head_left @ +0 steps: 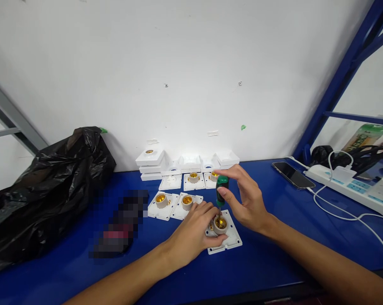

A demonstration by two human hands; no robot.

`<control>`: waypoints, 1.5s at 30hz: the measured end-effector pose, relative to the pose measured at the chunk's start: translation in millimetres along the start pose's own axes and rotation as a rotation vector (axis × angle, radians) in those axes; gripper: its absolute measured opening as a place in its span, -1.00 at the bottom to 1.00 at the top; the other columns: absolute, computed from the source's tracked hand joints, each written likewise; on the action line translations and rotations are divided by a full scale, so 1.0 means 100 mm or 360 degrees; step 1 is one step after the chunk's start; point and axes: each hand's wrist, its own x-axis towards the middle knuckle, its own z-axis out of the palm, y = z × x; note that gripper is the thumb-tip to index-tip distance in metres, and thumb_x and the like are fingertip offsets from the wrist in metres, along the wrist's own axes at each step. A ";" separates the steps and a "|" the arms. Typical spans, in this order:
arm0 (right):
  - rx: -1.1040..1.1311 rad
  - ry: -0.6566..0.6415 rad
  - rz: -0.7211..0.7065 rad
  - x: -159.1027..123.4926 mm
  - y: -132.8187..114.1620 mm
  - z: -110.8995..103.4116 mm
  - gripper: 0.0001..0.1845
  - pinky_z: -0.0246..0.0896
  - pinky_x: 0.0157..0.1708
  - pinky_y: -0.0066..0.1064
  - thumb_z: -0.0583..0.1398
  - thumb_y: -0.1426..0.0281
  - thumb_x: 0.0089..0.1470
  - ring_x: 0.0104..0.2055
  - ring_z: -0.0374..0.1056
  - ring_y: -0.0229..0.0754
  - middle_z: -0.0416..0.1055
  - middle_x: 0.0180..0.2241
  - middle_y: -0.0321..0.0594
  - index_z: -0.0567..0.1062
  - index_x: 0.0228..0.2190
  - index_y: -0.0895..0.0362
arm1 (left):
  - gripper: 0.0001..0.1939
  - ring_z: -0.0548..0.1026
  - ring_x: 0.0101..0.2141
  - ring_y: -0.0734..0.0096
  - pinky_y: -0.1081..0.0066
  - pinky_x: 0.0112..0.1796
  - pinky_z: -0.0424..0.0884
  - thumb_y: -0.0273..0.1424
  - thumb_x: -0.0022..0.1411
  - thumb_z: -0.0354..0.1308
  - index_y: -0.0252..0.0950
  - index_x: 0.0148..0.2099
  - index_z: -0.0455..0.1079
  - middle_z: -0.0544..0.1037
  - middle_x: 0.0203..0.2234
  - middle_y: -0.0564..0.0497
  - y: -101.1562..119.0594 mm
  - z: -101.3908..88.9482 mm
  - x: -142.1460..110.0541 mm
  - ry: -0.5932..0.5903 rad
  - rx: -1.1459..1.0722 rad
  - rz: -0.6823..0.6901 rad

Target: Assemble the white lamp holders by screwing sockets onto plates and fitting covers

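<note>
A white square lamp-holder plate (232, 239) with a brass socket (221, 223) lies on the blue table in front of me. My left hand (194, 233) rests on its left side, fingers curled against the socket and thumb along the plate's front. My right hand (246, 199) pinches a green-handled screwdriver (222, 189) between thumb and fingertips. The screwdriver stands upright with its tip down in the socket.
Several more white lamp-holder plates (175, 203) lie in rows behind, with stacked ones (150, 163) by the wall. A black plastic bag (45, 186) fills the left side. A phone (293, 174), white power strip (350, 184) and cables (334, 212) sit at right. A blurred dark object (121, 224) lies near the left.
</note>
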 end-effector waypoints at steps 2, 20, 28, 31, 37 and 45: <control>0.0118 -0.0074 0.0050 0.00 -0.01 0.00 -0.58 0.39 -0.11 -0.12 0.09 0.46 0.36 -0.09 0.39 -0.10 0.46 -0.09 -0.16 0.39 0.19 -0.03 | -0.70 0.46 -0.15 0.16 0.20 -0.02 0.31 -0.31 0.17 0.43 -0.24 -0.15 0.39 0.53 -0.20 0.02 0.00 0.00 0.00 0.0005 0.0020 -0.0003; -0.0084 -0.0027 -0.0119 -0.02 -0.01 0.00 -0.66 0.40 -0.14 -0.12 0.17 0.42 0.30 -0.11 0.35 -0.07 0.41 -0.17 -0.16 0.47 0.08 -0.05 | -0.69 0.46 -0.11 0.14 0.16 0.02 0.30 -0.34 0.18 0.42 -0.22 -0.07 0.43 0.54 -0.15 0.00 0.01 -0.01 0.00 0.0001 -0.0013 0.0011; 0.0003 -0.0072 -0.0081 -0.04 -0.01 0.00 -0.61 0.39 -0.07 -0.11 0.10 0.43 0.35 -0.04 0.36 -0.07 0.42 -0.10 -0.15 0.45 0.15 -0.05 | -0.71 0.45 -0.14 0.16 0.20 -0.02 0.30 -0.35 0.18 0.42 -0.23 -0.11 0.42 0.54 -0.16 0.01 0.01 -0.01 0.01 -0.0018 -0.0030 -0.0006; 0.0022 -0.0058 -0.0048 -0.04 0.00 0.00 -0.56 0.40 -0.07 -0.12 0.11 0.44 0.35 -0.04 0.38 -0.07 0.44 -0.10 -0.15 0.40 0.20 -0.07 | -0.70 0.45 -0.14 0.16 0.20 -0.02 0.30 -0.34 0.17 0.44 -0.25 -0.13 0.42 0.54 -0.16 0.00 0.01 -0.01 0.01 -0.0018 -0.0025 -0.0014; 0.0084 -0.0201 -0.0065 -0.04 -0.02 -0.01 -0.55 0.40 -0.01 -0.11 0.04 0.44 0.38 0.01 0.40 -0.08 0.45 -0.01 -0.13 0.35 0.24 -0.02 | -0.70 0.45 -0.12 0.14 0.17 0.01 0.28 -0.34 0.19 0.42 -0.24 -0.09 0.43 0.54 -0.14 -0.01 0.02 -0.02 0.00 -0.0031 -0.0016 -0.0012; 0.0083 -0.0182 -0.0084 -0.04 0.01 -0.01 -0.53 0.38 0.00 -0.17 -0.01 0.55 0.37 0.00 0.41 -0.13 0.47 -0.01 -0.15 0.35 0.21 0.01 | -0.69 0.44 -0.16 0.17 0.17 -0.01 0.29 -0.32 0.17 0.44 -0.28 -0.13 0.42 0.54 -0.19 0.00 0.00 0.01 0.00 -0.0007 -0.0005 -0.0017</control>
